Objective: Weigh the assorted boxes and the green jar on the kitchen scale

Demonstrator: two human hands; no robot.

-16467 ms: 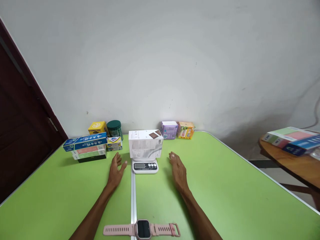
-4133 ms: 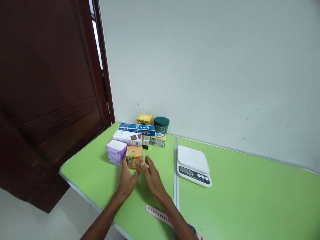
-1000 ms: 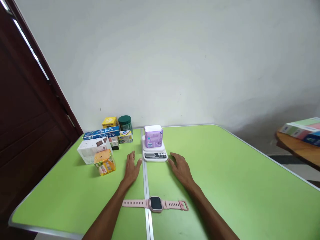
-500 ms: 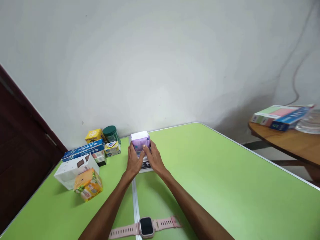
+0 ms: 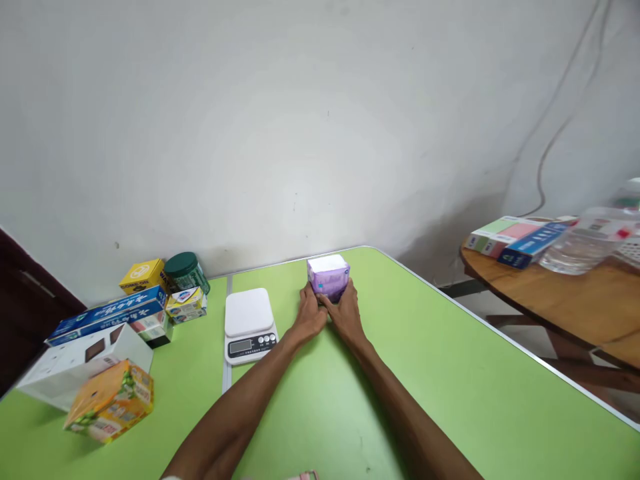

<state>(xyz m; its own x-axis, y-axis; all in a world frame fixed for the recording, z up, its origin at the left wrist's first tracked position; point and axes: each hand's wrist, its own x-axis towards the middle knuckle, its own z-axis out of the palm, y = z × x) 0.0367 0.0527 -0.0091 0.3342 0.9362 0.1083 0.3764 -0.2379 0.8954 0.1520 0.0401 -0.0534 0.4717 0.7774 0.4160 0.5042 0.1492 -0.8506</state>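
Note:
A small purple packet (image 5: pixel 328 276) stands near the far edge of the green table (image 5: pixel 450 373), right of the white kitchen scale (image 5: pixel 249 324). My left hand (image 5: pixel 310 316) and my right hand (image 5: pixel 345 314) are both closed against its near sides, holding it between them. The scale's platform is bare, its display facing me.
At the left stand a white box (image 5: pixel 83 363), an orange carton (image 5: pixel 111 401), a blue toothpaste box (image 5: pixel 107 313), a yellow box (image 5: pixel 143 275), a green-lidded jar (image 5: pixel 183 268) and a small soap box (image 5: pixel 186 304). A round wooden table (image 5: pixel 560 287) with boxes and a plastic container is at the right.
Both hands have carried the purple packet off the scale and to the right, onto the table near its far edge. The scale is now bare. My view has swung right.

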